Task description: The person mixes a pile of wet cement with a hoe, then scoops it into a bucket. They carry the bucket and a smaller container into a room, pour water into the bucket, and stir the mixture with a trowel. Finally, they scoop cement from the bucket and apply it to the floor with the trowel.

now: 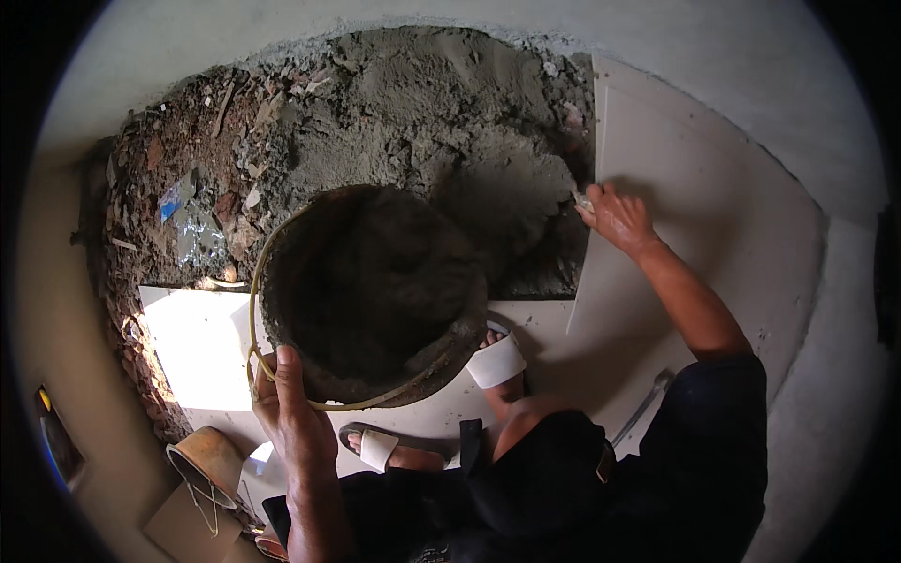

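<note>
In front of me is a dark round bucket [460, 342], tilted, with wet grey mortar [375, 272] inside. My left hand [293, 403] grips its near left side, thumb up by the rim and fingers at the thin yellowish handle [256, 281]. A thick, rough bed of grey mortar [422, 103] spreads beyond the bucket. At its right edge my right hand [618, 218] is closed around a small pale thing, perhaps the end of a tool handle; the rest is hidden or blends into the mortar.
Pale floor tiles [704, 178] lie to the right and under my sandalled feet. Broken rubble [188, 141] covers the ground at the far left. A second bucket [208, 464] lies on its side at the lower left. A long metal tool [643, 405] rests near my right knee. Walls curve around.
</note>
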`<state>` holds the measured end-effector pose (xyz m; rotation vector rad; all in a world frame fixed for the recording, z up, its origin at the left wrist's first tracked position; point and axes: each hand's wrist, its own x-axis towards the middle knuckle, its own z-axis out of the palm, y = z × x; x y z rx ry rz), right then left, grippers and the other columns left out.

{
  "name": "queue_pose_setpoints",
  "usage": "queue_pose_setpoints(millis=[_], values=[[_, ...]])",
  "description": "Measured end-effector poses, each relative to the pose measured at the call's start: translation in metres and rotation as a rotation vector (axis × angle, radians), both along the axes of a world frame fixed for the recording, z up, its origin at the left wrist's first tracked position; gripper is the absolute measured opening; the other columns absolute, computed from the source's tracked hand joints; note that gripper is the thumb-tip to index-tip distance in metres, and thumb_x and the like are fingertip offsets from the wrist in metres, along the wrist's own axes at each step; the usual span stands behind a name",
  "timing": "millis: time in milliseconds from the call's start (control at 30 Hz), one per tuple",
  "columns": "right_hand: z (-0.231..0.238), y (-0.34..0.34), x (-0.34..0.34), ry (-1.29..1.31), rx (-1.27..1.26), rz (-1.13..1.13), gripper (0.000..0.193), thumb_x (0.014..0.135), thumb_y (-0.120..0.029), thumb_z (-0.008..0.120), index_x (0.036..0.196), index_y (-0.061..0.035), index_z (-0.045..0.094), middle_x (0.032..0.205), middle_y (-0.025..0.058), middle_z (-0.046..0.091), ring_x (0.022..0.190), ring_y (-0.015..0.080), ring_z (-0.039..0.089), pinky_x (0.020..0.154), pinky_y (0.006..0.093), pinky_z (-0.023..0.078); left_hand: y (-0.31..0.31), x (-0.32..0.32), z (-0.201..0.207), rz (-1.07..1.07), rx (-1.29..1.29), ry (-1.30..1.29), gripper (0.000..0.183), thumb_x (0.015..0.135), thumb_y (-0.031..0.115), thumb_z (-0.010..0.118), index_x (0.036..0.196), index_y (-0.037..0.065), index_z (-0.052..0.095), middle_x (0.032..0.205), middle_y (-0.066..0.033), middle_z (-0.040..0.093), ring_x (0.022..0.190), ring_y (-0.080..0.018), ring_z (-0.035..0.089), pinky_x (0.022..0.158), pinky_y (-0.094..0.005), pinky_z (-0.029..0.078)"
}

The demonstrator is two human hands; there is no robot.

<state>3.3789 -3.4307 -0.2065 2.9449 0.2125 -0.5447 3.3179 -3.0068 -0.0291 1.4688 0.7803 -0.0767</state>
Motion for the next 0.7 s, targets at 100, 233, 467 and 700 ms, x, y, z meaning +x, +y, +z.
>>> queue_pose_setpoints(millis=[100,233,467,700], values=[[-0.021,-0.014,0.031,0.04,-0.019,-0.17,0.044,0.09,-0.048,0.056,0.1,-0.0061,0.051,0.093,0.018,0.065,0.079,0.0403,0.065,0.067,0.0529,0.051,0.008,-0.001,-0.001,0.046,-0.026,-0.007,0.024,0.097,0.024,0.057,0.098,0.001,0.06,0.092,-0.0046,0.064,0.086,-0.0089,0.058,0.081,-0.0241,0.046],[-0.029,-0.018,0.077,-0.009,0.069,-0.35,0.043,0.091,-0.046,0.055,0.101,-0.004,0.055,0.096,0.0204,0.066,0.081,0.0374,0.066,0.07,0.0499,0.053,0.01,-0.002,-0.002,0.069,-0.078,-0.023,0.03,0.097,0.022,0.056,0.114,-0.003,0.059,0.108,-0.011,0.065,0.099,-0.0147,0.061,0.091,-0.029,0.046],[-0.006,-0.008,0.142,0.276,0.525,-0.981,0.049,0.091,-0.045,0.053,0.101,0.0026,0.056,0.086,0.016,0.063,0.066,0.0234,0.061,0.058,0.0422,0.05,0.006,0.004,-0.001,0.032,-0.052,-0.04,0.022,0.097,0.022,0.056,0.102,0.0,0.06,0.093,-0.0054,0.064,0.084,-0.01,0.059,0.08,-0.0252,0.047],[0.076,0.024,0.023,0.151,0.411,-0.275,0.051,0.084,-0.035,0.066,0.115,0.0018,0.051,0.099,0.0249,0.062,0.074,0.0355,0.064,0.065,0.0435,0.049,0.005,-0.002,-0.002,0.064,0.01,0.009,0.022,0.095,0.024,0.061,0.097,0.002,0.062,0.082,0.0037,0.054,0.076,-0.0045,0.043,0.069,-0.0211,0.034]])
